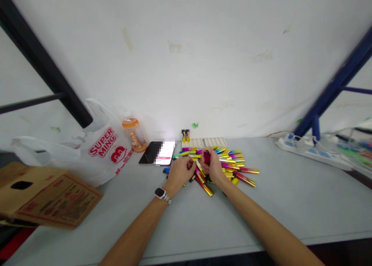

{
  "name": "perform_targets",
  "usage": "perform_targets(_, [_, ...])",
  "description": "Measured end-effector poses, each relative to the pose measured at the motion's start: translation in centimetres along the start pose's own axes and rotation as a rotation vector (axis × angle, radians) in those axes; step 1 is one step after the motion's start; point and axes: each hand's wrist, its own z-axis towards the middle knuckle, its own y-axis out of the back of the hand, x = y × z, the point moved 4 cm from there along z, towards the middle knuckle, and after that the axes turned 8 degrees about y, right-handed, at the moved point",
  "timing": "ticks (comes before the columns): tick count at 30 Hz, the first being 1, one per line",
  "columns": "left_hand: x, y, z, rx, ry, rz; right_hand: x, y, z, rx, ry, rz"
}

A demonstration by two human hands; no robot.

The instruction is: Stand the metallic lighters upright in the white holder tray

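A heap of shiny tubes (232, 161), coloured gold, pink, red and green, lies in the middle of the grey table. My right hand (214, 166) is closed around a dark red tube (206, 157), held upright above the heap. To its left, my left hand (182, 170) has its fingers bent and pinched together over the heap's left side. Something small and dark shows at those fingertips, too small to name. Between both hands lies a white-tipped piece (198, 166). Loose red-and-gold tubes (205, 185) rest just in front of my hands.
Behind the heap are cream studded plates (215, 142) and two small batteries (185, 135). Leftward stand a tablet (151, 152), an orange drink bottle (134, 132), a white plastic bag (99, 157) and a cardboard box (58, 198). A power strip (314, 151) lies at right.
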Motion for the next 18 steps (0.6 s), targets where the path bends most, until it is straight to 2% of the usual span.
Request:
perform_targets(5, [-0.1, 0.2, 0.0, 0.002, 0.011, -0.002, 1.1, -0.6, 0.2, 0.051, 0.021, 0.087])
perform_targets(11, [0.0, 0.2, 0.0, 0.001, 0.007, 0.005, 2.0, 0.0, 0.6, 0.026, 0.169, -0.022])
perform_targets(14, [0.1, 0.2, -0.1, -0.012, 0.003, 0.002, 2.0, 0.4, 1.0, 0.061, 0.237, -0.118])
perform_targets(18, [0.1, 0.2, -0.1, -0.011, 0.010, 0.003, 1.8, 1.0, 2.0, 0.114, 0.257, -0.212])
